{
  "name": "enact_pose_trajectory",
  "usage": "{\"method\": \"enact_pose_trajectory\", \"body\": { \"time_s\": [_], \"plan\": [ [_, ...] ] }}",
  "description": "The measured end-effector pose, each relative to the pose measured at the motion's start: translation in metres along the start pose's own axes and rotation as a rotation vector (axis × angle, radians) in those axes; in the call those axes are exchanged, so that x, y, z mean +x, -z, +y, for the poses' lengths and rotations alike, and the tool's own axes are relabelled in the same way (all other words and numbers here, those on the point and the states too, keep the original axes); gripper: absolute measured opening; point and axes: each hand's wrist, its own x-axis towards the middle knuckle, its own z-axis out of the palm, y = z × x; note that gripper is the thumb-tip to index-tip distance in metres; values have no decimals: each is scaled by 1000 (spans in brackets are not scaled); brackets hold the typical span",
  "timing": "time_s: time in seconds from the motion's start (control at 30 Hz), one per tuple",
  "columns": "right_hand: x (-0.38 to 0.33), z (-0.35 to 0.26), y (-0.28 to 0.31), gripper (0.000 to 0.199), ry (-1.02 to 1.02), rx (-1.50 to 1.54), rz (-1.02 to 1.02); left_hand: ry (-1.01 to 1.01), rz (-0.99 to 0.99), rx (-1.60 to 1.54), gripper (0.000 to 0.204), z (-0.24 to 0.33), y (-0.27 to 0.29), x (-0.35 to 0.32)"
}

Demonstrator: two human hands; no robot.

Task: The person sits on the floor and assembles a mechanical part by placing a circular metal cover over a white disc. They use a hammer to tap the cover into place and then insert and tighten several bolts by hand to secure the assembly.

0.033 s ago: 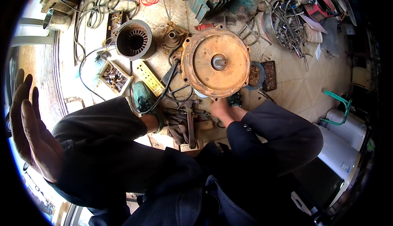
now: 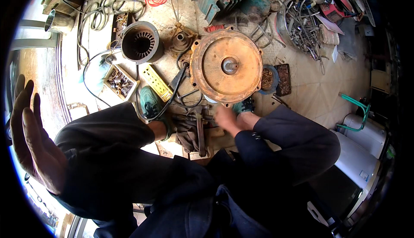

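Here the right hand [image 2: 226,119] reaches down to the floor just under the near rim of the rusty round motor cover [image 2: 226,66], which lies flat with its shaft stub pointing up. The hand is blurred, so I cannot tell whether its grip is closed on anything or only feeling among the dark tools [image 2: 196,128] beside it. The left hand [image 2: 34,138] is raised far out to the left, palm flat and fingers spread, holding nothing and well apart from the work.

As a judgement, the step in hand looks like picking up or setting a tool at the cover's near edge. The next move would call for a firm hold and a short lift towards the cover, with the free hand brought in to steady it.

Room is tight. Just left of the right hand are cables and a yellow power strip [image 2: 158,81]; beyond it, a stator [image 2: 141,43] and a box of small parts [image 2: 120,82]. To the right, a small wheel [image 2: 269,79] touches the cover's rim. The person's green shoes [image 2: 151,104] and knees hem the hand in on both sides; the clearest path is straight up.
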Motion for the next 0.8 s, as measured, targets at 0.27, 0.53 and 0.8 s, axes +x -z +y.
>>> {"method": "enact_pose_trajectory", "body": {
  "time_s": [0.27, 0.53, 0.8],
  "plan": [
    [-17, -12, -63, 9, 597, -109, 211, 247, 102, -115, 35, 35, -10, 14],
    [-15, 2, -85, 7, 486, 6, 146, 433, 147, -269, 35, 56, -18, 15],
    [-19, -14, -92, 9, 403, -297, 231, 500, 112, -405, 34, 68, -23, 22]
  ]
}}
